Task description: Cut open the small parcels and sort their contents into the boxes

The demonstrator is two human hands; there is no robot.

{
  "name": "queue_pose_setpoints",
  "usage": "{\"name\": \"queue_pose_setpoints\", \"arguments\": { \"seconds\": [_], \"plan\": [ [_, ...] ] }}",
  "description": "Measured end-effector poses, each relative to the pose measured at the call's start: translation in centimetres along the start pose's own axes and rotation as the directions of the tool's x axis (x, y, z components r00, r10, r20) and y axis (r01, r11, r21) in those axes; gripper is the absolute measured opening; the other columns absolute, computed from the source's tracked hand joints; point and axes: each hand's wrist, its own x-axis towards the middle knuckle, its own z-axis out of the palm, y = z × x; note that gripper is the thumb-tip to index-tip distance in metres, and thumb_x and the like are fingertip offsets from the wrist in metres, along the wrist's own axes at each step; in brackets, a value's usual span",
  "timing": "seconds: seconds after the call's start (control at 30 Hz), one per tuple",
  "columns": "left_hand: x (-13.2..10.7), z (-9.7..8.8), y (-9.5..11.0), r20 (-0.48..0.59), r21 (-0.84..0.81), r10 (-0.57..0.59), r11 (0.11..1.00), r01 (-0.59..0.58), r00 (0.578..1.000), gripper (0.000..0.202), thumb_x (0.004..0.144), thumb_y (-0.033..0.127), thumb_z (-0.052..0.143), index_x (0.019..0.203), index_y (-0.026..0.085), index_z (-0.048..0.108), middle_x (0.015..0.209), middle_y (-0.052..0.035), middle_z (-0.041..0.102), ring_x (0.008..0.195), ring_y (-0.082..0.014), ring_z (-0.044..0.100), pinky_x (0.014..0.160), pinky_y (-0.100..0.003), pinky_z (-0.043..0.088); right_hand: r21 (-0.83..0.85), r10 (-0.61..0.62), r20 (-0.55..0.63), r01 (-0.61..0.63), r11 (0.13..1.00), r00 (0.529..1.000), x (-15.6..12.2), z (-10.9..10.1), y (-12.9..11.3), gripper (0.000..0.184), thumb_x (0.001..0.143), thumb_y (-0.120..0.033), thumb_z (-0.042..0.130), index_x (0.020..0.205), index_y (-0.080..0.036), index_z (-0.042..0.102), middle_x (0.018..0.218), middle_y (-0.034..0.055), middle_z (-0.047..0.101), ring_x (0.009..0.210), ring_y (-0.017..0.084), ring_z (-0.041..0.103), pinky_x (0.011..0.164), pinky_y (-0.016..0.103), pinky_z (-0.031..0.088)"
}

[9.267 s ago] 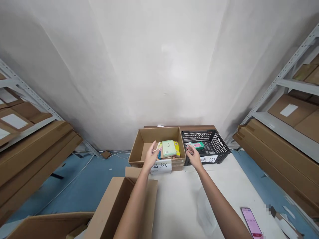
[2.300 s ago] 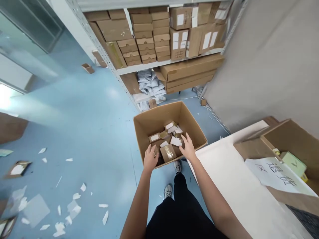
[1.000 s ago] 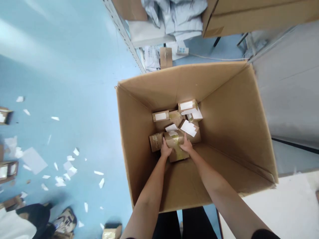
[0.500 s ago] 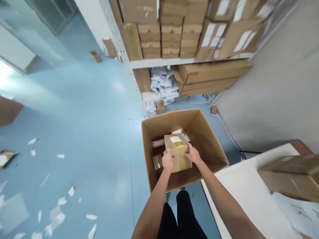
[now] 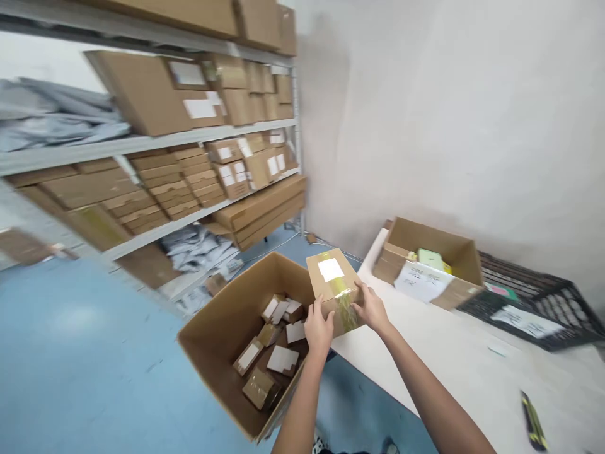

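I hold a small taped cardboard parcel (image 5: 331,282) with a white label between both hands, above the corner of the white table (image 5: 454,359). My left hand (image 5: 319,329) grips its near left side. My right hand (image 5: 373,309) grips its near right side. Both hands have fingers closed on the parcel. Below and to the left stands a large open carton (image 5: 222,328) on the floor, with several more small labelled parcels (image 5: 271,343) inside.
On the table stand an open cardboard box (image 5: 432,261) with a paper sign and a black plastic crate (image 5: 529,302). A box cutter (image 5: 533,416) lies near the right table edge. Metal shelving (image 5: 142,145) with stacked cartons and grey mailer bags fills the left.
Both hands reached into the floor carton, took hold of one parcel and lifted it out. It has now moved right, up to the table corner, as my view swung right.
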Motion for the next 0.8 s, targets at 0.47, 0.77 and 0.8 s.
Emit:
{"name": "queue_pose_setpoints", "arguments": {
  "seconds": [0.47, 0.77, 0.8],
  "plan": [
    [-15.3, 28.9, 9.3, 0.599, 0.015, 0.231, 0.954, -0.298, 0.767, 0.072, 0.087, 0.01, 0.053, 0.156, 0.026, 0.041, 0.149, -0.0129, 0.056, 0.138, -0.0247, 0.055, 0.113, -0.036, 0.047, 0.193, 0.443, -0.105, -0.419, 0.887, 0.89, -21.9, -1.1, 31.7, 0.085, 0.076, -0.009, 0.057, 0.157, -0.025, 0.035, 0.147, 0.013, 0.054, 0.141, 0.029, 0.051, 0.115, 0.045, 0.045],
    [-9.2, 28.8, 11.6, 0.688, 0.285, 0.247, 0.773, -0.567, 0.683, 0.057, 0.087, 0.024, 0.06, 0.144, 0.025, 0.055, 0.159, -0.012, 0.047, 0.145, -0.0285, 0.047, 0.12, -0.042, 0.04, 0.114, 0.369, -0.031, -0.364, 0.925, 0.929, -23.0, -9.3, 37.5, 0.082, 0.087, -0.013, 0.06, 0.163, -0.025, 0.032, 0.17, 0.0131, 0.024, 0.156, 0.028, 0.024, 0.124, 0.043, 0.03],
    [-7.2, 28.9, 12.9, 0.726, 0.287, 0.255, 0.732, -0.618, 0.639, 0.062, 0.085, 0.028, 0.063, 0.146, 0.024, 0.053, 0.161, -0.0125, 0.045, 0.147, -0.0289, 0.046, 0.121, -0.041, 0.039, 0.109, 0.367, -0.041, -0.361, 0.926, 0.929, -22.9, -10.9, 38.1, 0.082, 0.087, -0.014, 0.06, 0.163, -0.024, 0.032, 0.171, 0.0132, 0.023, 0.156, 0.029, 0.023, 0.124, 0.043, 0.028]
  ]
}}
